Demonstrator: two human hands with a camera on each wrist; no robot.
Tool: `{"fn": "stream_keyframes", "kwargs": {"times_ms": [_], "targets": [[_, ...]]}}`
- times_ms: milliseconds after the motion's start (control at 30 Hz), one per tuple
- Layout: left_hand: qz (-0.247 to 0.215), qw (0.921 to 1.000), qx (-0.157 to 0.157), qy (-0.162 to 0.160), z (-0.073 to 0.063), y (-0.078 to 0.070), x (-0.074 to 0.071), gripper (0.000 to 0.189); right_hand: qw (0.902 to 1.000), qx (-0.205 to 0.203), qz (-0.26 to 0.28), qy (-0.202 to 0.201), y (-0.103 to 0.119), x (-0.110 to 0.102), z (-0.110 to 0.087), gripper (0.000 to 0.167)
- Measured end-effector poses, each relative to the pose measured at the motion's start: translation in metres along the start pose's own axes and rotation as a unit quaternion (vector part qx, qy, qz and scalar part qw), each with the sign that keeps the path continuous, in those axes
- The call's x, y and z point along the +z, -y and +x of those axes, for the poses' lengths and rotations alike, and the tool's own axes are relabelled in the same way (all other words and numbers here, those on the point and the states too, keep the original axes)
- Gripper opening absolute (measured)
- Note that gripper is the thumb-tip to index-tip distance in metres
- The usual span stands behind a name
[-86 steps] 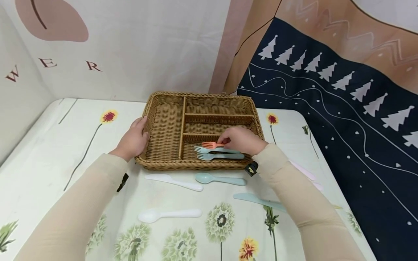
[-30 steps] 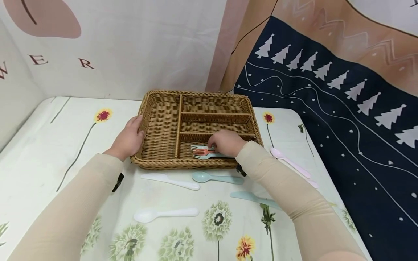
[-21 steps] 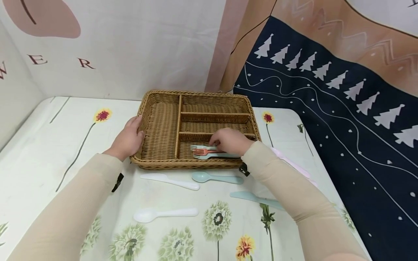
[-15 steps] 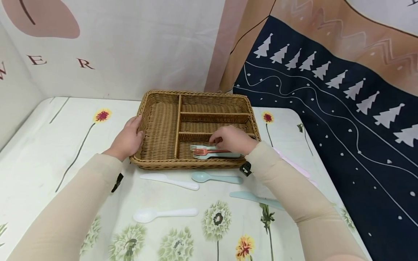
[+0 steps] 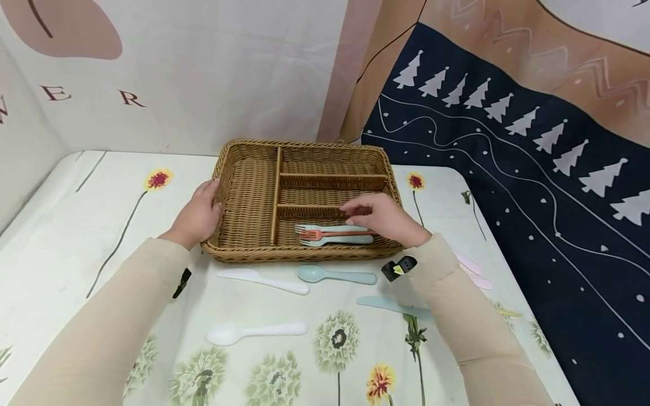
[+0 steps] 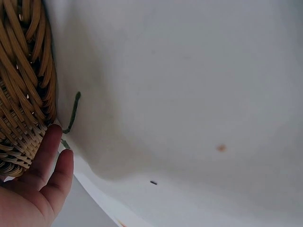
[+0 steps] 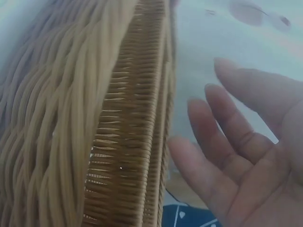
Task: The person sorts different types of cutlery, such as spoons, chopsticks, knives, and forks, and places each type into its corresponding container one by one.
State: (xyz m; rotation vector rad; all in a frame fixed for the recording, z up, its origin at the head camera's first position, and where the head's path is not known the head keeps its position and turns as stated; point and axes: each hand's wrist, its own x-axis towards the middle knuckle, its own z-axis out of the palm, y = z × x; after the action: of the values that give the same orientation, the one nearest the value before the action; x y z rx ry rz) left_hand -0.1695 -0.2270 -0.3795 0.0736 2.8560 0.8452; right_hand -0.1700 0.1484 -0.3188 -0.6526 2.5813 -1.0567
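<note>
A brown wicker basket point(image 5: 249, 197) with dividers stands on the table. My left hand point(image 5: 197, 215) holds its left side; in the left wrist view, two of that hand's fingers point(image 6: 60, 177) lie along the woven outer wall. Three forks lie in the basket's front right compartment: an orange fork point(image 5: 330, 233) over a pale blue fork point(image 5: 337, 228) at the back and another pale blue fork point(image 5: 345, 241) in front. My right hand point(image 5: 383, 217) hovers above their handles, fingers apart, holding nothing. In the right wrist view its fingers are loosely bent beside the basket rim.
On the tablecloth before the basket lie a white knife point(image 5: 264, 281), a light blue spoon point(image 5: 335, 276), a white spoon point(image 5: 256, 332) and a light blue knife point(image 5: 391, 305). Pink cutlery handles point(image 5: 472, 270) show beyond the right sleeve. A wall curtain point(image 5: 228, 73) hangs behind.
My right hand has placed the orange fork across the pale blue forks and let it go, then risen and drawn back to the right. My left hand stays at the basket's left side.
</note>
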Motion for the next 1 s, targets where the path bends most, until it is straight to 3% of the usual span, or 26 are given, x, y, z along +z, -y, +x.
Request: {"fn": "stream_keyframes", "kwargs": {"times_ms": [333, 767, 1000], "targets": [[-0.003, 1.0000, 0.001, 0.002, 0.002, 0.000, 0.001, 0.060, 0.9972, 0.023, 0.047, -0.053, -0.010, -0.011, -0.030, 0.031], [-0.002, 1.0000, -0.001, 0.001, 0.002, 0.000, 0.001, 0.060, 0.9933, 0.073, 0.015, -0.088, -0.025, -0.031, -0.077, 0.029], [-0.001, 1.0000, -0.001, 0.005, 0.001, -0.001, 0.000, 0.060, 0.9908, 0.078, -0.018, -0.109, -0.038, -0.037, -0.100, 0.027]]}}
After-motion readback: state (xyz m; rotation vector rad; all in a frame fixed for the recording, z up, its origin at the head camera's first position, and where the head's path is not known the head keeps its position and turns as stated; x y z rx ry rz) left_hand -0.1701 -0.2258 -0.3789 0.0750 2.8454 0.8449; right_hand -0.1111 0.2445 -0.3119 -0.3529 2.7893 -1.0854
